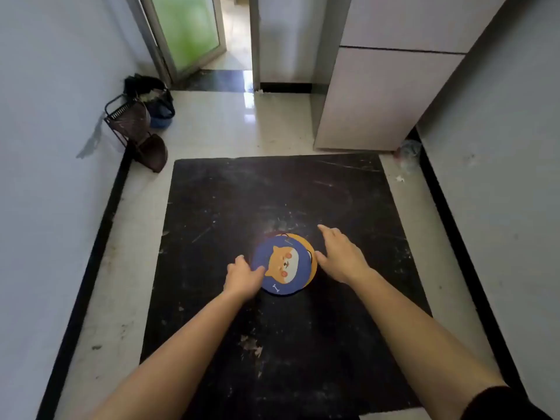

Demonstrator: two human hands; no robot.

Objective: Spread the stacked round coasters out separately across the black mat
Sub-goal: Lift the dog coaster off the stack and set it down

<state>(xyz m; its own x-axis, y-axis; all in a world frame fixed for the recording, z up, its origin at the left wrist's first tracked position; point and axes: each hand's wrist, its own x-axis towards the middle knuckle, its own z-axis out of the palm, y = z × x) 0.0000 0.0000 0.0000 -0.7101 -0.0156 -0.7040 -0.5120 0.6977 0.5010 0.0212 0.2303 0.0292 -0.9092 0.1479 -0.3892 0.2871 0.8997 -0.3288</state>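
Pinching the blue top coaster (283, 265) with the left hand (242, 275) while the right hand (341, 256) is hovering spread-fingered, the person is risking dragging the orange coaster (307, 242) beneath along.

Coaster stack (285, 265) mid-mat (272, 189), between left hand (242, 278) and right hand (341, 257).

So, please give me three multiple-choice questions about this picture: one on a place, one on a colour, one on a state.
1. Where does the coaster stack sit?
A. on the black mat
B. on the white floor
C. in the basket

2. What colour is the top coaster's background?
A. green
B. blue
C. red

3. How is the right hand?
A. closed in a fist
B. holding a cup
C. open beside the stack

Answers: 1 A, the mat surrounds the stack. 2 B, blue surrounds the orange dog. 3 C, its fingers are spread at the stack's right edge, while the left hand touches the other edge.
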